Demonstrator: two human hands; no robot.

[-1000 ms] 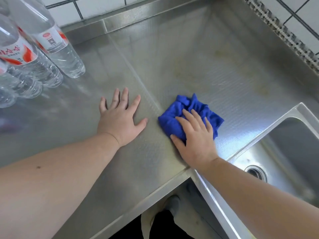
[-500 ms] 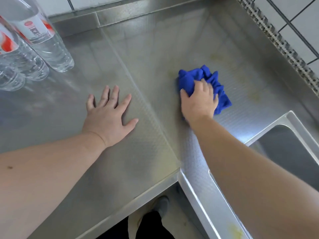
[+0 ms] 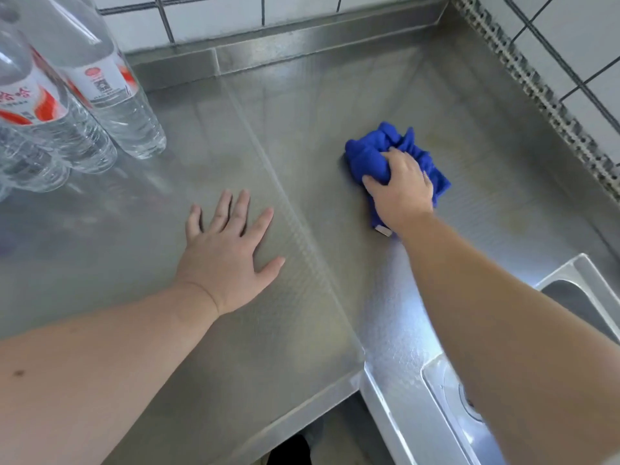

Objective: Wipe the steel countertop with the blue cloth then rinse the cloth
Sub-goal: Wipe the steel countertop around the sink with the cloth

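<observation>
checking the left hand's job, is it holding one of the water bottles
No, the left hand lies flat on the countertop with fingers spread, apart from the bottles at the back left.

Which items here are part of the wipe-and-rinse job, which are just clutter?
In the job:
blue cloth, gripped by the right hand
steel countertop, with the left hand flat on it
sink, for the rinse

Lying about:
water bottles, at the back left
</observation>
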